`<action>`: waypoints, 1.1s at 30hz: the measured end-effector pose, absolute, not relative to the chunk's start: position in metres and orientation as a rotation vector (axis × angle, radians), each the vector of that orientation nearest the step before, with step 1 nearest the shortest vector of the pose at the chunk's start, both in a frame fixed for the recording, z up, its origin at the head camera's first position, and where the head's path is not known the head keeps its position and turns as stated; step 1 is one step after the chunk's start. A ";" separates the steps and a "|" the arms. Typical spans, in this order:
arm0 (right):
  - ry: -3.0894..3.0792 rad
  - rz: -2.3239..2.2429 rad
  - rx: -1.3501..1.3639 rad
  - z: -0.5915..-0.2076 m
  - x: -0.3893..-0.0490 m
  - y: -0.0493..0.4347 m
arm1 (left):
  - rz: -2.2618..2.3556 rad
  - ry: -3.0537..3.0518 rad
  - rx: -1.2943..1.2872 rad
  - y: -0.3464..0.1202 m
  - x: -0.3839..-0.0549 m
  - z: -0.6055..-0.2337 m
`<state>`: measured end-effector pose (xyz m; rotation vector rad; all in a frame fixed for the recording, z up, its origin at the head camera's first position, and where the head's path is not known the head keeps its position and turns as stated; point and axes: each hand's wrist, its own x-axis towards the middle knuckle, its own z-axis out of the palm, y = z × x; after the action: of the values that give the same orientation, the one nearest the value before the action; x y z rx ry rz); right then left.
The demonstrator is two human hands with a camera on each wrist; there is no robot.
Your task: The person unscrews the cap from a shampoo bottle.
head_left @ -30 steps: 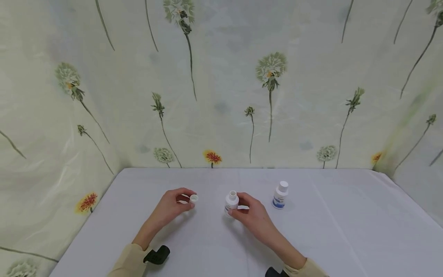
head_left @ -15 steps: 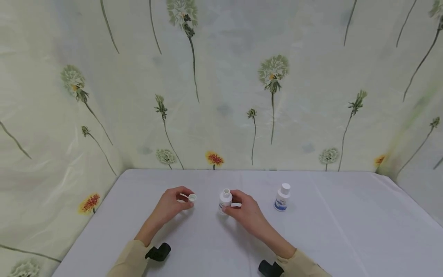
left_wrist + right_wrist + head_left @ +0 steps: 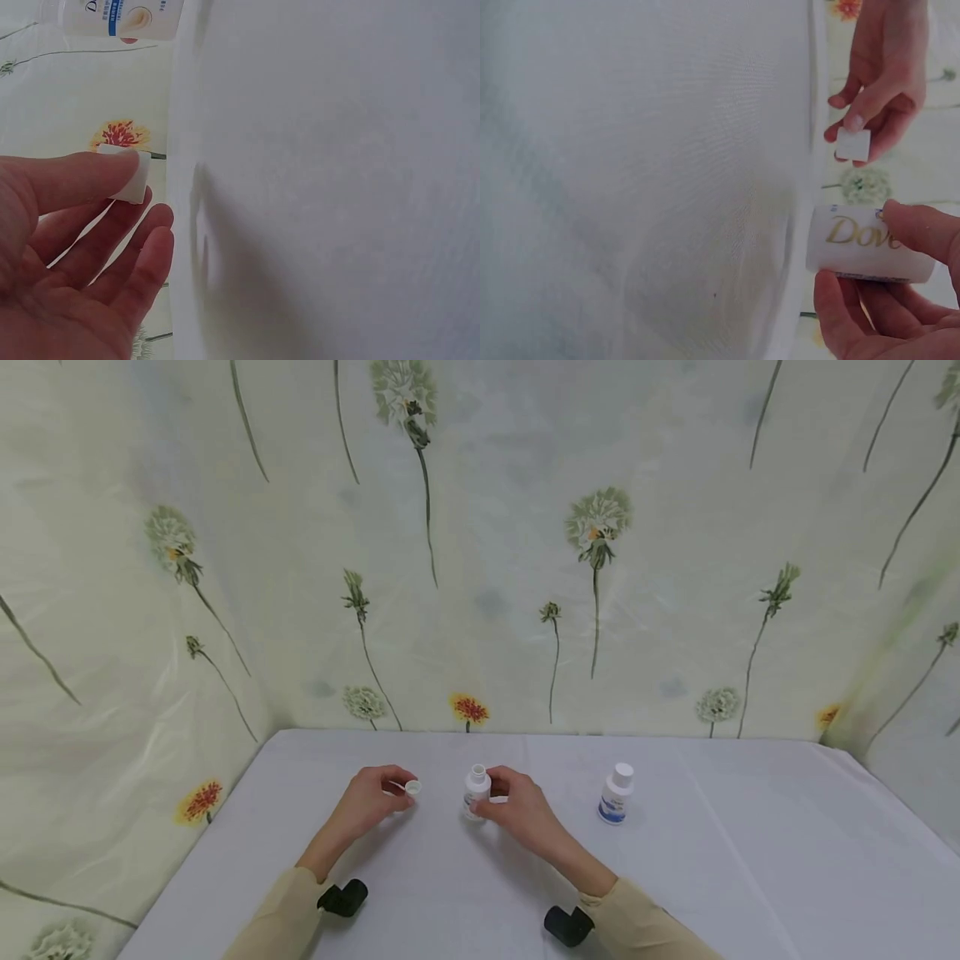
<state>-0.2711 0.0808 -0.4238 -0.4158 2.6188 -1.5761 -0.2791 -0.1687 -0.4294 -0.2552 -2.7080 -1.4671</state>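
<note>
Between thumb and fingers my left hand pinches a small white bottle cap, its hollow side turned up. In the left wrist view the cap sits under the thumb tip, and the other fingers are loosely curved. My right hand grips a small white Dove lotion bottle round its body from the right. This bottle stands upright with its neck uncovered. Whether its base touches the table I cannot tell. A gap separates the cap, on the left, from the bottle.
A second white bottle, capped and with a blue-banded label, stands upright right of my right hand. A white cloth covers the table. Flower-printed sheeting rises behind it and at both sides. Each wrist wears a black camera mount.
My right hand has carried the uncapped bottle leftward, closer to the cap. The left hand holds the cap almost still. The head view has shifted slightly.
</note>
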 end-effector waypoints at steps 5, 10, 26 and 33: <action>2.623 -1.549 -0.441 -0.426 -0.276 0.076 | -1.457 -2.747 -0.270 -0.171 -0.285 -0.430; 2.624 -1.553 -0.442 -0.427 -0.280 0.072 | -1.425 -2.771 -0.273 -0.171 -0.289 -0.430; 2.610 -1.534 -0.507 -0.428 -0.293 0.056 | -1.228 -2.954 -0.332 -0.180 -0.310 -0.435; 2.631 -1.516 -0.499 -0.426 -0.297 0.053 | -1.220 -2.932 -0.399 -0.181 -0.313 -0.438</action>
<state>-0.2966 0.0532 -0.4256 -0.4992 2.6315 -1.5164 -0.3128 -0.1809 -0.4381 -0.3988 -2.9321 -1.2204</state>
